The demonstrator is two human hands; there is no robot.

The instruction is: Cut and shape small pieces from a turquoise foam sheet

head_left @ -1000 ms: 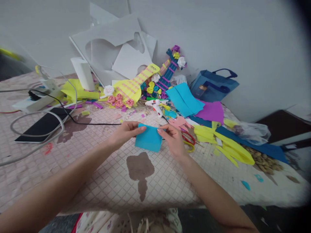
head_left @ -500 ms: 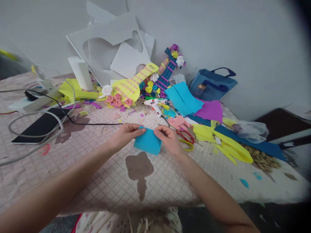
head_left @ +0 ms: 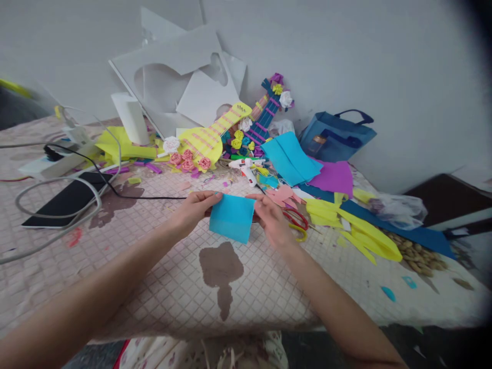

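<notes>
A small blue paper piece [head_left: 231, 219] is held above the patterned tablecloth, in the middle of the head view. My left hand [head_left: 199, 207] pinches its upper left corner between thumb and fingers. At the upper right edge, my right hand [head_left: 272, 218] grips the same piece, with its fingers partly behind it. Beyond the hands lies a white glue gun [head_left: 246, 169]. Red-handled scissors [head_left: 298, 218] rest just right of my right hand, beside a yellow-handled pair.
Behind stand a yellow paper guitar [head_left: 205, 141], a blue one [head_left: 265, 120] and white boards. Blue sheets [head_left: 292, 159] and yellow strips [head_left: 357, 230] lie right. A black tablet [head_left: 69, 200], cables and a power strip [head_left: 54, 161] are left.
The blue paper has been raised slightly and shows a broader, flatter face. My hands have moved a little apart to its sides, the right hand's fingers shifting along the edge.
</notes>
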